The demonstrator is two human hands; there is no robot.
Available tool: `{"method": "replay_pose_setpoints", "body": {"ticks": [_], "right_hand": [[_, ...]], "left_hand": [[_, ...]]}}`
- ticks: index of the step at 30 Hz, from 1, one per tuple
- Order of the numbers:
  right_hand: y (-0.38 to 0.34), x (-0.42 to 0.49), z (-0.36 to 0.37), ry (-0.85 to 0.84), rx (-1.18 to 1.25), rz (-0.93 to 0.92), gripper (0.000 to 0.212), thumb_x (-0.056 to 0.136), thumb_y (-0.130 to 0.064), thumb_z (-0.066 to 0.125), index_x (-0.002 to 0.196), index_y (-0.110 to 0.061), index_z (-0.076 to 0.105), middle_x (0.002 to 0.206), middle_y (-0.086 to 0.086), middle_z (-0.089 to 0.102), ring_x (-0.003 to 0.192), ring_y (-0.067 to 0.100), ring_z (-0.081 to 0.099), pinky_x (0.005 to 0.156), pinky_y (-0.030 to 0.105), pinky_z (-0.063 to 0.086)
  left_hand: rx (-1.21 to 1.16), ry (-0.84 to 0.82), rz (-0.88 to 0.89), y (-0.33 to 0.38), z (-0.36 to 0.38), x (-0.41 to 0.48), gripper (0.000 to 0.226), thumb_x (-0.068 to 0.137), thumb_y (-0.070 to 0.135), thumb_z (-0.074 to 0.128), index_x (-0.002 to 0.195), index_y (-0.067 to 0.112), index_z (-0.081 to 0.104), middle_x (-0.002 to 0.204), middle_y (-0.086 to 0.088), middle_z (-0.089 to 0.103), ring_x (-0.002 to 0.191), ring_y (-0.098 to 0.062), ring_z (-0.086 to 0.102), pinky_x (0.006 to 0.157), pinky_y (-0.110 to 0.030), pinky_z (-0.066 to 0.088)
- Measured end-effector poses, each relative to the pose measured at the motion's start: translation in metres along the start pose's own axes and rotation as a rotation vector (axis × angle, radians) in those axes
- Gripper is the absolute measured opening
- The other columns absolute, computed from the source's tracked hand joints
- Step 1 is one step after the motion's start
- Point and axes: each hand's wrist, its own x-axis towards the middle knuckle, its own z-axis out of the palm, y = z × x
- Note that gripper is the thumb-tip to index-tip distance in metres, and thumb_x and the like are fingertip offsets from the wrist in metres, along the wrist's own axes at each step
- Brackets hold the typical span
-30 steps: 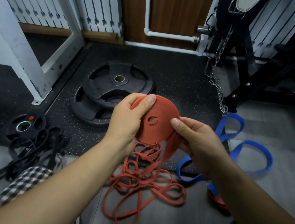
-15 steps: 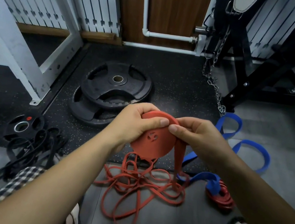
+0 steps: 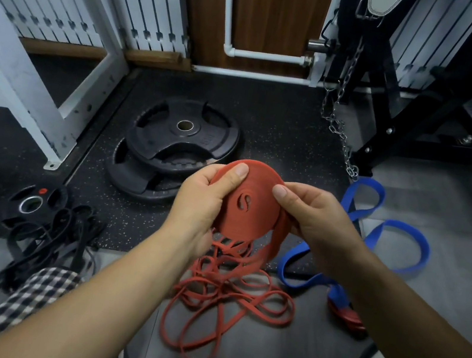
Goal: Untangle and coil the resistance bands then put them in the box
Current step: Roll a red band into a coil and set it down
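The left hand (image 3: 203, 201) clamps the red band coil (image 3: 248, 221), thumb flat across its face so the wraps can't spring loose. The right hand (image 3: 312, 219) pinches the coil's rim, fingers (image 3: 283, 194) closed on the strand to lay it on flat. The coil hangs mid-air over the floor, with its unwound tail (image 3: 227, 299) heaped below. The blue band (image 3: 406, 238) and black bands (image 3: 41, 233) wait on either side. No box is in view.

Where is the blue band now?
In the head view the blue band lies on the floor at right, beyond the right hand, near the chain.
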Motion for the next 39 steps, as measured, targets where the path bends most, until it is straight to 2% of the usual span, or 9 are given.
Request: {"method": "replay_pose_setpoints", "body": {"ticks": [4,7,12,16,19,22,27,32,39], "right_hand": [[-0.006,0.000,-0.011,-0.079,-0.106,-0.014,0.013,0.087,-0.019,0.055,0.086,-0.014,0.067,0.070,0.002,0.070,0.063,0.014,0.064,0.065,0.030,0.055],[-0.007,-0.003,-0.011,-0.163,-0.129,-0.015,0.013,0.084,-0.019,0.056,0.088,-0.014,0.067,0.072,0.001,0.070,0.065,0.012,0.064,0.064,0.024,0.054],[-0.007,-0.002,-0.006,-0.122,-0.080,-0.029,0.012,0.089,-0.010,0.053,0.091,-0.008,0.065,0.069,0.000,0.069,0.060,0.007,0.065,0.055,0.016,0.052],[-0.009,-0.002,-0.008,-0.115,-0.049,0.002,0.011,0.088,-0.011,0.056,0.089,-0.007,0.066,0.062,-0.002,0.069,0.056,0.005,0.064,0.054,0.015,0.052],[-0.007,-0.001,-0.008,-0.088,-0.096,-0.022,0.011,0.089,-0.011,0.055,0.086,-0.009,0.065,0.057,-0.003,0.067,0.052,0.004,0.062,0.050,0.014,0.048],[-0.010,-0.002,-0.011,-0.118,-0.133,-0.025,0.011,0.089,-0.010,0.054,0.085,-0.009,0.065,0.056,-0.003,0.066,0.052,0.004,0.062,0.049,0.013,0.047],[-0.009,-0.002,-0.015,-0.165,-0.229,-0.034,0.013,0.086,-0.013,0.058,0.093,-0.007,0.066,0.075,0.008,0.066,0.066,0.015,0.061,0.061,0.022,0.053],[-0.006,-0.005,-0.012,-0.225,-0.267,-0.005,0.009,0.086,-0.013,0.058,0.084,-0.013,0.066,0.070,-0.001,0.067,0.066,0.010,0.062,0.064,0.021,0.052],[-0.012,-0.006,-0.007,-0.182,-0.076,0.006,0.015,0.087,-0.006,0.055,0.099,-0.002,0.063,0.062,-0.004,0.068,0.056,0.004,0.063,0.049,0.012,0.046]], "left_hand": [[0.288,-0.214,-0.012,0.014,-0.012,0.005,0.028,0.066,0.035,0.071,0.076,0.011,0.059,0.059,0.003,0.062,0.053,-0.009,0.055,0.050,-0.018,0.044],[0.339,-0.316,-0.030,0.016,-0.012,0.003,0.058,0.057,0.043,0.070,0.097,0.002,0.065,0.078,-0.005,0.066,0.070,-0.017,0.060,0.065,-0.028,0.048],[0.301,-0.192,0.103,0.009,-0.004,-0.002,0.010,0.077,0.027,0.068,0.076,0.017,0.066,0.067,0.005,0.064,0.062,-0.006,0.058,0.054,-0.018,0.048],[0.148,-0.079,0.184,0.010,-0.002,0.000,0.008,0.082,0.023,0.065,0.075,0.018,0.063,0.064,0.008,0.064,0.058,-0.002,0.058,0.052,-0.016,0.047],[0.085,-0.077,0.111,0.010,-0.002,0.000,0.009,0.082,0.025,0.064,0.081,0.015,0.064,0.069,0.002,0.065,0.060,-0.006,0.060,0.054,-0.019,0.049],[0.196,-0.195,0.053,0.017,-0.009,0.004,0.023,0.071,0.038,0.066,0.084,0.020,0.066,0.077,0.000,0.068,0.068,-0.011,0.061,0.063,-0.026,0.050],[0.489,-0.369,0.223,0.022,-0.017,0.009,0.019,0.072,0.041,0.070,0.089,0.034,0.070,0.092,0.008,0.069,0.082,-0.005,0.063,0.071,-0.020,0.050],[0.571,-0.414,0.271,0.020,-0.018,0.008,0.016,0.075,0.036,0.069,0.083,0.022,0.071,0.082,0.009,0.069,0.078,-0.003,0.062,0.074,-0.022,0.049],[0.485,-0.162,0.404,0.017,-0.013,0.007,0.008,0.082,0.020,0.066,0.074,0.020,0.069,0.072,0.010,0.066,0.069,0.000,0.058,0.068,-0.018,0.047]]}}
